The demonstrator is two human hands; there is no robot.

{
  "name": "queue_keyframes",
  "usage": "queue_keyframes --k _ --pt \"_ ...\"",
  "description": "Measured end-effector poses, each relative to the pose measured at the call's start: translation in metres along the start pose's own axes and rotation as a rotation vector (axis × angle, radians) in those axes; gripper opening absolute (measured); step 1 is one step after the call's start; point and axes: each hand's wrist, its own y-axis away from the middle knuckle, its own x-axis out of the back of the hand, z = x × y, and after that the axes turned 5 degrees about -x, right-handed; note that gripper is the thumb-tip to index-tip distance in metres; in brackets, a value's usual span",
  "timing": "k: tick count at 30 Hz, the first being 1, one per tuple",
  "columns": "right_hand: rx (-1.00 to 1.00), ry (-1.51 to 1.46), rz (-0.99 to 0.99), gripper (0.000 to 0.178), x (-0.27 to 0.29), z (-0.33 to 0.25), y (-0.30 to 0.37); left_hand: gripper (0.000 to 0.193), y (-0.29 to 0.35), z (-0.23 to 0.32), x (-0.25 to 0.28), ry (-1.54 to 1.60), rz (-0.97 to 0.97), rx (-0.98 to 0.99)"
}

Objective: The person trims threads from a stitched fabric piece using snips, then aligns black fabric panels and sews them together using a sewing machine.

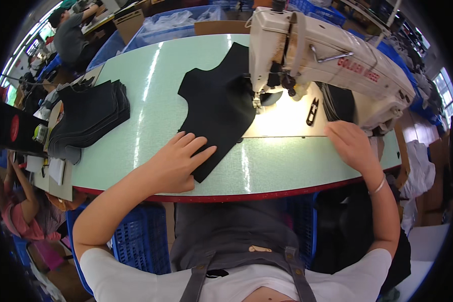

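Observation:
A black cut fabric piece [211, 100] lies flat on the pale green table, its right side reaching under the needle area of the white sewing machine [332, 50]. My left hand [181, 158] rests on its lower left edge, fingers spread. At the right, my right hand [351, 143] is by the near end of a stack of black pieces [338, 103]. Its fingers are pressed together and bent; what they hold, if anything, is hidden. Black thread snips [312, 111] lie left of that stack, on the lit machine bed [282, 126].
Another stack of black cut pieces [93, 113] sits at the table's left. Blue crates [141, 234] stand under the front edge, and a blue bin [171, 22] with plastic bags is behind the table. Other people [73, 35] sit at the left.

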Motion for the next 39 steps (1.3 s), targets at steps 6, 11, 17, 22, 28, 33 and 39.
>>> queue_keyframes --k 6,11,17,22,28,33,39 --pt "-0.015 0.04 -0.302 0.018 -0.073 0.037 -0.077 0.069 -0.021 -0.026 -0.005 -0.098 0.02 -0.146" --pt "-0.286 -0.449 -0.251 0.012 -0.116 0.059 -0.095 0.032 -0.043 -0.043 -0.028 -0.079 0.333 -0.215" --pt "-0.048 -0.344 -0.164 0.016 -0.116 0.059 -0.101 0.067 -0.076 -0.053 -0.013 -0.136 0.289 -0.239" --pt "0.162 -0.195 -0.102 0.021 -0.117 0.063 -0.098 0.094 -0.092 -0.048 0.025 0.055 -0.327 -0.123" --pt "0.41 -0.015 -0.015 0.028 -0.117 0.066 -0.101 0.025 -0.097 -0.056 -0.012 -0.286 0.331 -0.432" --pt "0.635 0.129 0.054 0.034 -0.119 0.066 -0.102 0.013 -0.108 -0.049 -0.003 -0.042 0.271 -0.329" --pt "0.923 0.314 0.153 0.041 -0.115 0.064 -0.101 0.015 -0.113 -0.038 0.002 -0.286 0.164 -0.387"
